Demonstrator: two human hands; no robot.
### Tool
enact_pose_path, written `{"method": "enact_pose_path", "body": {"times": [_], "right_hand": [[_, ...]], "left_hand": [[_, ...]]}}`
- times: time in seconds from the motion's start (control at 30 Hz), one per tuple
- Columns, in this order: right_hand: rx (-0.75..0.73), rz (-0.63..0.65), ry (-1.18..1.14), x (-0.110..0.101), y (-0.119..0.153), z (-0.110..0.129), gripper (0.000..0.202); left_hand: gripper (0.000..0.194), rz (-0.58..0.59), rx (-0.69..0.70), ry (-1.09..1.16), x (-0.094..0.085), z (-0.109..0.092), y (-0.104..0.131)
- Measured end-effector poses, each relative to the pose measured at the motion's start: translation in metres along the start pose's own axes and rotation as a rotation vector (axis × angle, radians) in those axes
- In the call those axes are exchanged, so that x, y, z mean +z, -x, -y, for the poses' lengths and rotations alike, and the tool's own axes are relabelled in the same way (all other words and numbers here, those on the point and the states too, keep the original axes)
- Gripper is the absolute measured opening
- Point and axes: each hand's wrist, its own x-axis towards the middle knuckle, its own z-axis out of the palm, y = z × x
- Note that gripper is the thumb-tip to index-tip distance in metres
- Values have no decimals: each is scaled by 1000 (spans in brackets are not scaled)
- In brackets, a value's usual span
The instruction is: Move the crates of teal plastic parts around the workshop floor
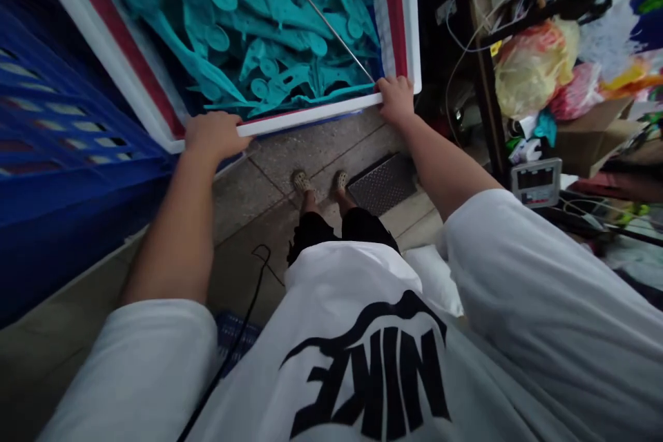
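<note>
A large bin [311,112] with a white rim and red bands along its inner sides fills the top of the view. Inside it lies a heap of teal plastic parts [274,34], many with round discs on them. My left hand [215,135] is closed over the near rim by the left corner. Closer to the right corner, my right hand [396,98] grips the same rim. A thin metal rod [324,17] slants across the parts, its lower end beside my right fingers. The fingertips of both hands are partly hidden by the rim.
Blue slatted crates [62,124] stand close on the left. On the right, a cluttered rack holds plastic bags [536,65], a cardboard box [590,135] and a small display device [536,181]. A dark textured plate [383,183] lies by my feet; a black cable [253,297] trails behind.
</note>
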Motion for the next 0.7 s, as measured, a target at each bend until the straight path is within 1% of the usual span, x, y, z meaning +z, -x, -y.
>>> {"method": "enact_pose_path", "body": {"times": [0.1,0.13,0.2,0.27,0.3,0.33,0.43,0.5,0.6,0.67,0.7], "right_hand": [[6,27,-21,-2,-1,-1,29],[8,32,-28,-5,0,1,29],[13,46,-31,-14,3,6,33],[37,74,-13,-28,6,12,36],[50,99,-4,-35,7,16,38],[60,130,5,-42,7,19,41],[54,239,45,-61,4,26,43],[44,294,98,-68,0,28,42],[-1,334,176,-71,-9,26,40],[-86,360,233,-71,-17,19,39],[-150,376,261,-70,-22,14,40]], "left_hand": [[114,-35,1,26,-1,-5,7],[111,-38,2,31,-1,-6,10],[95,-46,0,22,-1,-8,13],[71,-43,-24,-4,-2,-10,16],[62,-38,-40,-17,-3,-12,17],[57,-31,-55,-26,-4,-13,17],[57,-4,-80,-30,-7,-16,20],[58,-1,-74,-30,-8,-17,21],[60,-26,-70,-24,-6,-16,21],[60,-42,-91,-19,-3,-15,18],[60,-47,-102,-19,-2,-15,16]]}}
